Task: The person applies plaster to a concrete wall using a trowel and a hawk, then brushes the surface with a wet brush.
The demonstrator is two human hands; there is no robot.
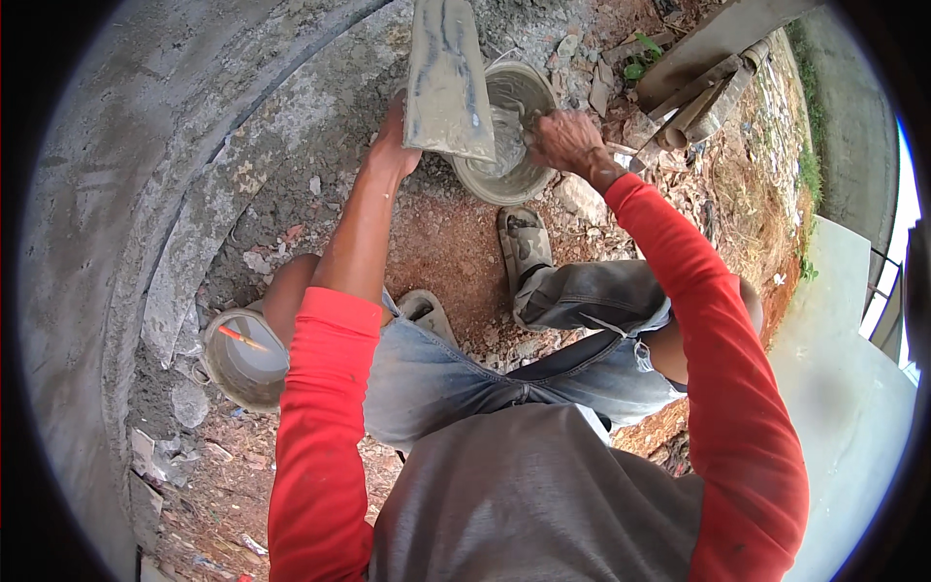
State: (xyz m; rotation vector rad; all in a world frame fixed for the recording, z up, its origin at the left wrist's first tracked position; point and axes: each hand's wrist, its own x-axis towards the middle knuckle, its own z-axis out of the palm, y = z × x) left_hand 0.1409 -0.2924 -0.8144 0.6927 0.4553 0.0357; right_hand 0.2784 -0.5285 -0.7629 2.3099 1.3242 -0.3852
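In my left hand (pixel 396 138) I grip the edge of a flat, mortar-smeared board (pixel 448 82), which is held over the left part of a bucket (pixel 503 189) at the top middle. Wet grey mortar (pixel 512 97) shows inside the bucket. My right hand (pixel 567 138) is at the bucket's right rim with its fingers curled; what they hold is hidden or too small to name. The board covers part of the bucket and some of my left fingers.
A second bucket (pixel 242 383) with liquid and an orange-handled tool (pixel 240 338) sits at lower left, beside a curved concrete edge (pixel 126 291). Wooden planks (pixel 718 44) lie at upper right among rubble. A pale sheet (pixel 824 407) is at right. My sandalled feet (pixel 524 238) are below the mortar bucket.
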